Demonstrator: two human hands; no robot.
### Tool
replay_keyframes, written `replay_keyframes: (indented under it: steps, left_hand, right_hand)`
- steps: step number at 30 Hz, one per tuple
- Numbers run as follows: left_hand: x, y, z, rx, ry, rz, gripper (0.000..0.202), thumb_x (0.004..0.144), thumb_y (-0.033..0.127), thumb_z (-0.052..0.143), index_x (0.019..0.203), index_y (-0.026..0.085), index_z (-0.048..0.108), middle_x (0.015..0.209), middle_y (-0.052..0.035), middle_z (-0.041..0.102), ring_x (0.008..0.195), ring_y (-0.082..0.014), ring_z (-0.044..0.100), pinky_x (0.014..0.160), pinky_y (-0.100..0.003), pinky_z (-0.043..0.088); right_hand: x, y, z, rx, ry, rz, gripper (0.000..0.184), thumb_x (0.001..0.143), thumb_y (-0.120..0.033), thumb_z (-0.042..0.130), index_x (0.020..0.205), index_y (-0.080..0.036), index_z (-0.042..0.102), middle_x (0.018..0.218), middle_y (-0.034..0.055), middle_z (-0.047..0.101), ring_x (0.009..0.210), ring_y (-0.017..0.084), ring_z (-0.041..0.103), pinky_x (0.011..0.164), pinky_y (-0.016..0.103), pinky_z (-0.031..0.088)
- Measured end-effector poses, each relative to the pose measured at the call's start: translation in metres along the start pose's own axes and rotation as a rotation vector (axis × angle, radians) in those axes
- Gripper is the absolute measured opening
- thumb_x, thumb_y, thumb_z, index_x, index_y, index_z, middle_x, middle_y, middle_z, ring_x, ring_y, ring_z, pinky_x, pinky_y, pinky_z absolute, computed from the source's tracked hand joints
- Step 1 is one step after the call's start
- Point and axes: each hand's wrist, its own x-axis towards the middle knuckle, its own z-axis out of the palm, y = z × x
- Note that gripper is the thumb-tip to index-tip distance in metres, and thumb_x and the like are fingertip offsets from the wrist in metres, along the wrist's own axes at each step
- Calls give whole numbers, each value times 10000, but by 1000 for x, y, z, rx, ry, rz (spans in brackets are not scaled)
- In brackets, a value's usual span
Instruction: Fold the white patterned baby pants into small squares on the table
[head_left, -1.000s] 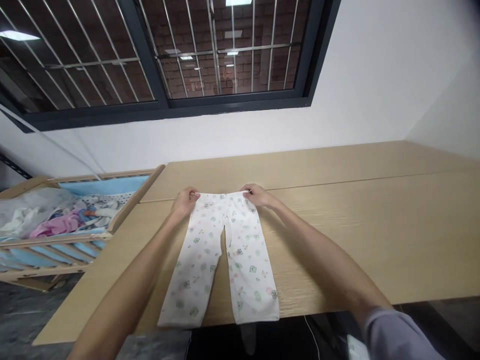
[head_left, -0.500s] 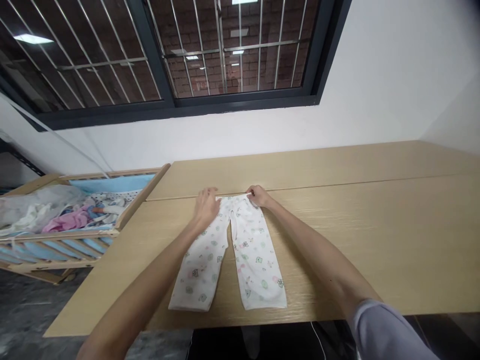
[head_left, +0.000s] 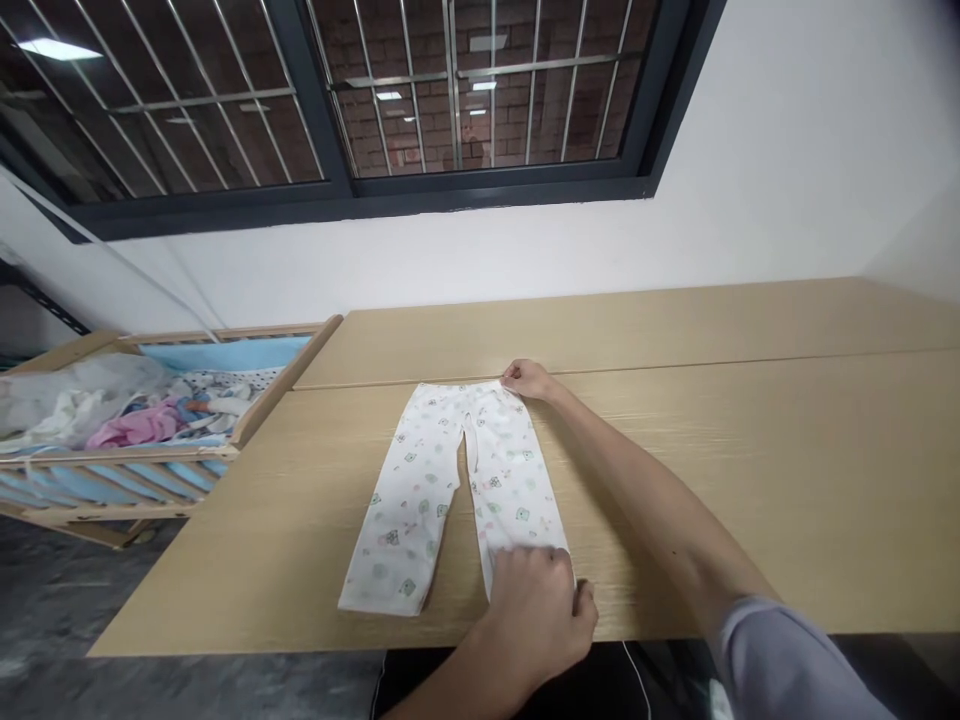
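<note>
The left hand point(head_left: 536, 610) is curled over one leg cuff of the white printed infant trousers point(head_left: 442, 480); whether the cloth is gripped cannot be determined. The right hand point(head_left: 529, 379) is closed on the waistband corner, with the fabric pinched. The trousers are laid flat on the wooden table point(head_left: 825, 470). A wooden crib point(head_left: 127, 450) containing clothing point(head_left: 131, 425) is positioned beside the table's left edge. A barred window point(head_left: 450, 190) is set in the wall beyond.

Left hand point(head_left: 536, 610) low in the view, back upward, fingers curled downward; left forearm point(head_left: 442, 695) rises from the bottom edge. Right hand point(head_left: 529, 380) lies well beyond it, fingers bent, wrist nearly straight. Bare right forearm point(head_left: 652, 510) extends diagonally from the lower right, emerging from a pale lilac sleeve point(head_left: 787, 655) near the elbow.
</note>
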Motion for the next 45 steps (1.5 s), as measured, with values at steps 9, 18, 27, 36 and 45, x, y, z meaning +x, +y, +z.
replay_keyframes:
  steps: [9,18,27,36,45]
  left_hand:
    - [-24,-11,-24,-387,203,41,299,909,308,470,633,201,515,599,4,586,572,-140,513,564,-298,292]
    - [-89,-65,-60,-789,444,-213,449,907,538,459,593,218,471,554,22,481,575,-140,473,572,-253,357]
    - [-135,-148,-34,-438,546,-578,463,917,561,383,671,219,575,599,1,574,600,-174,552,585,-271,332]
    - [-147,-150,-20,159,680,-679,268,964,379,470,787,244,619,747,-30,726,722,-265,671,665,-343,380]
    - [-138,-113,39,465,968,-139,464,885,294,585,1329,162,570,1365,-178,627,1227,-293,598,967,-407,430]
  right_hand:
    - [-3,-43,-9,9,-4,10,145,752,-175,704,894,-145,706,791,21,737,694,132,649,599,191,432]
    - [5,-129,10,-46,14,7,88,770,-206,711,825,-140,699,825,59,741,761,146,657,620,200,445]
    - [21,-171,90,-179,5,36,138,772,-170,667,888,-121,725,931,138,748,840,216,695,682,256,494]
    - [-2,-187,114,-276,-23,-57,300,950,-327,528,1132,-120,648,1128,200,708,1048,310,674,827,353,512]
    - [-165,-184,111,-234,-571,-943,655,1027,-504,416,1584,-198,258,1674,129,197,1544,282,182,1228,491,246]
